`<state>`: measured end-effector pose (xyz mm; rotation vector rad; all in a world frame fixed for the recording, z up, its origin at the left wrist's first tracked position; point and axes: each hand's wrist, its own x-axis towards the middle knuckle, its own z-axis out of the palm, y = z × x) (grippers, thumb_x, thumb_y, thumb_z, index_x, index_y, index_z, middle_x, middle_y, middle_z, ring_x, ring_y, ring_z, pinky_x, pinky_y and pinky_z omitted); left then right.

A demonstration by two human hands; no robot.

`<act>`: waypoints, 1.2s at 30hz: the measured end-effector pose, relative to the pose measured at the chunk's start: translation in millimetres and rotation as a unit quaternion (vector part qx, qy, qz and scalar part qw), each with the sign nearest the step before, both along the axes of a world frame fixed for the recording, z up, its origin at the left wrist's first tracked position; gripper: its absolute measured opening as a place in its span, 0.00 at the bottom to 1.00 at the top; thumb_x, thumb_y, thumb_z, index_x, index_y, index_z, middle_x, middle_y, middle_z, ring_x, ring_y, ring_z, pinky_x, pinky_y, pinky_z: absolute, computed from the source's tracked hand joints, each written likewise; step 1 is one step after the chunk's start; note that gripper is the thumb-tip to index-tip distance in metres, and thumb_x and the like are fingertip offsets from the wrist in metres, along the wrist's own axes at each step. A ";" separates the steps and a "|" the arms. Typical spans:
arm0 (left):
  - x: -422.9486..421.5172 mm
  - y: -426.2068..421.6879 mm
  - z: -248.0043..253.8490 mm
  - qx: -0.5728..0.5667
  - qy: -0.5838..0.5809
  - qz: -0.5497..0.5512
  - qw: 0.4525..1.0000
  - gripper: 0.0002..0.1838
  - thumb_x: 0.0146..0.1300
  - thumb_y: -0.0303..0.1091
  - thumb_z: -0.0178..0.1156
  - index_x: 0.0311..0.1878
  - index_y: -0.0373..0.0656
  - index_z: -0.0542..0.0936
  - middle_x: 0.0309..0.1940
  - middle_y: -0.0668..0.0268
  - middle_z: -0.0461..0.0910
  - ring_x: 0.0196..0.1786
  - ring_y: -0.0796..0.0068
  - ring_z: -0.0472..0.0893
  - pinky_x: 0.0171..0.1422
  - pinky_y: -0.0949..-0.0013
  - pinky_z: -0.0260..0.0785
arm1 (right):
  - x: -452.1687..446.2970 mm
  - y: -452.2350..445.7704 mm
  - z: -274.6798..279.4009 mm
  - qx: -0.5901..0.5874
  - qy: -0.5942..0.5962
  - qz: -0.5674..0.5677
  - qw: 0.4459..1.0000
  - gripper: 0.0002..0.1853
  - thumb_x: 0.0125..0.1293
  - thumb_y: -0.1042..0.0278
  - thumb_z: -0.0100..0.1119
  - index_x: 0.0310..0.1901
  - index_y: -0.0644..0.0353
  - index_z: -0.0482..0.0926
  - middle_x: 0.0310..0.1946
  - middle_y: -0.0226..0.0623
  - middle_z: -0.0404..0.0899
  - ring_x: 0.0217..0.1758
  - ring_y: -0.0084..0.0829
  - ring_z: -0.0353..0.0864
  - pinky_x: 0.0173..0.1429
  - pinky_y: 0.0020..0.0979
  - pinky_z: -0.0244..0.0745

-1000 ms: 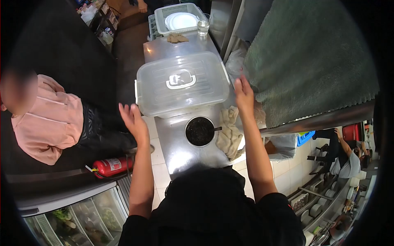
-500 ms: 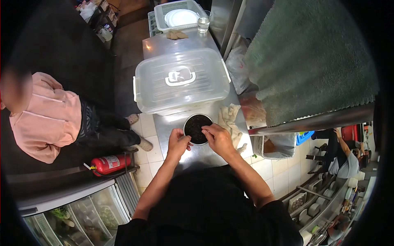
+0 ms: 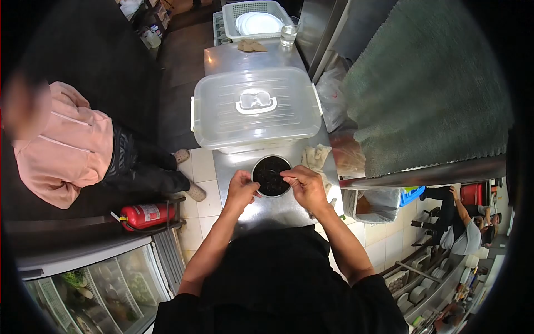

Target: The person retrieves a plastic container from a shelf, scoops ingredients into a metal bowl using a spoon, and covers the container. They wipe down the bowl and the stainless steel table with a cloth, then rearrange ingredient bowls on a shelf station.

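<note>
A round metal bowl [image 3: 255, 165] stands on the steel counter, filled with dark, wet-looking pieces [image 3: 270, 176] whose kind I cannot make out. At its left rim, my left hand [image 3: 241, 191] is closed, the thumb reaching over the edge and the fingers curled outside. My right hand [image 3: 307, 187] comes over the right rim, thumb and fingertips pinched together above the dark contents. Whatever lies between those fingertips is too small to name. A crumpled cream cloth [image 3: 316, 157] lies just beyond my right hand.
A lidded clear plastic box [image 3: 222, 122] stands behind the bowl on the steel counter [image 3: 228, 57]. Farther back are a basket [image 3: 231, 25] of white plates and a glass of water [image 3: 288, 34]. A person [image 3: 78, 145] stands left; a lined bin [image 3: 384, 206] is right.
The view has shifted slightly, so the counter sits a little farther right. My right hand has drawn back slightly toward the bowl's right rim, its fingertips still pinched. My left hand stays at the left rim.
</note>
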<state>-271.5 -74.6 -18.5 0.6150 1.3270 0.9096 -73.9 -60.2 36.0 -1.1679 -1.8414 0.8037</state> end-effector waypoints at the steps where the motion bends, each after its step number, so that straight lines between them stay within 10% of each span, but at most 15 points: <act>1: -0.5 -0.5 0.3 -0.002 0.000 0.000 1.000 0.15 0.54 0.19 0.58 0.41 0.42 0.64 0.27 0.59 0.73 0.19 0.69 0.78 0.12 0.75 0.57 | 0.6 1.9 2.3 0.017 0.000 0.005 1.000 0.05 0.57 0.79 0.61 0.36 0.61 0.82 0.27 0.39 0.79 0.28 0.36 0.79 0.31 0.30 0.72; 16: -7.8 11.8 4.1 -0.049 -0.006 -0.016 0.999 0.16 0.51 0.18 0.56 0.40 0.42 0.63 0.27 0.60 0.72 0.19 0.69 0.78 0.13 0.73 0.50 | 18.3 -22.7 66.0 0.114 0.015 0.001 0.993 0.05 0.57 0.75 0.62 0.35 0.65 0.83 0.29 0.41 0.80 0.30 0.33 0.80 0.33 0.26 0.73; 25: -9.0 7.9 0.2 -0.060 -0.003 -0.025 0.998 0.17 0.49 0.18 0.57 0.38 0.43 0.62 0.23 0.61 0.71 0.18 0.69 0.78 0.11 0.74 0.48 | 22.5 -31.0 -23.2 0.018 0.123 -0.079 0.989 0.04 0.59 0.76 0.61 0.36 0.62 0.82 0.31 0.39 0.82 0.34 0.30 0.81 0.39 0.27 0.74; 36: -2.6 8.0 -4.2 -0.022 -0.013 -0.025 0.999 0.16 0.49 0.16 0.56 0.37 0.42 0.62 0.23 0.62 0.70 0.18 0.69 0.77 0.10 0.74 0.50 | -0.9 -7.3 -16.2 0.130 -0.062 0.041 0.989 0.14 0.46 0.85 0.61 0.35 0.60 0.82 0.32 0.40 0.81 0.33 0.39 0.80 0.37 0.33 0.76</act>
